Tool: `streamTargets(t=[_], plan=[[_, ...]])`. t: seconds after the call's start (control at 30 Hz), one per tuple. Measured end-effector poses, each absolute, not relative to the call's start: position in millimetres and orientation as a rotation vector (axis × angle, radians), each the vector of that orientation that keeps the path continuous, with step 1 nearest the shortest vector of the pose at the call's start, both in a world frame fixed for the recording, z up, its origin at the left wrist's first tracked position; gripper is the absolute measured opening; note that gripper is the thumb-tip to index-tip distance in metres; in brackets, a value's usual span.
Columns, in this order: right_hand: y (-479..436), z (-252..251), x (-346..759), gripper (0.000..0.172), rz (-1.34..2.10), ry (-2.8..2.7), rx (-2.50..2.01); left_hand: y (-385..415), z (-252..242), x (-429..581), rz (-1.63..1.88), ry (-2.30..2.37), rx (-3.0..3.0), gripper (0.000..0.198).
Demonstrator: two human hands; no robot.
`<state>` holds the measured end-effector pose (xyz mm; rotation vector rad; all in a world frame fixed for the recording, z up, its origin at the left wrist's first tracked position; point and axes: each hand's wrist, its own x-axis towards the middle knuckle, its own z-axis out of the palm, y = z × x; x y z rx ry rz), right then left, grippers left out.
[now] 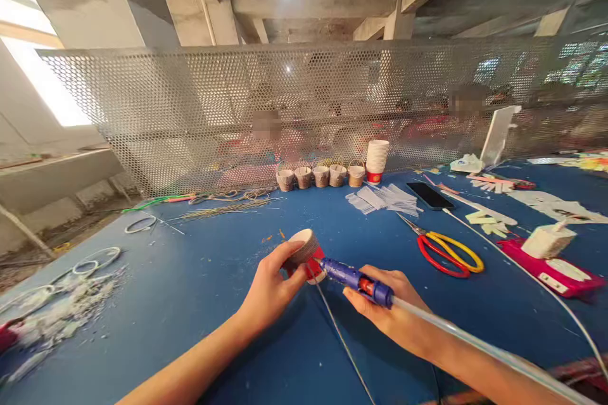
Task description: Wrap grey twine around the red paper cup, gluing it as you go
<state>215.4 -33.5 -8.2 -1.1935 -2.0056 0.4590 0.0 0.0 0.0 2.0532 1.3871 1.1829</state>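
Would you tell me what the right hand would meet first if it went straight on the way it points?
The paper cup held in the left hand. The right hand aims its glue gun leftward at the cup's red bottom; the tip looks at or nearly on it, though contact is unclear.

Between my left hand [270,294] and right hand [387,313] there is no gap — the paper cup [306,250] and glue gun [356,280] they grip fill it. Open blue table [190,291] lies left of my left hand and ahead of both. Right of my right hand, scissors [449,254] and a white cable [522,271] block the way; far ahead, small cups [320,176] line a mesh screen [190,107].
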Motion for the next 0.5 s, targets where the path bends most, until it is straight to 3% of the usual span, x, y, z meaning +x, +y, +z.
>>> streamTargets(t=[0.5], plan=[[-33.5,2.5,217.8,0.03,0.57,-1.939,-1.259,-0.4,6.1,-0.7,1.146,1.305,1.937,0.03]])
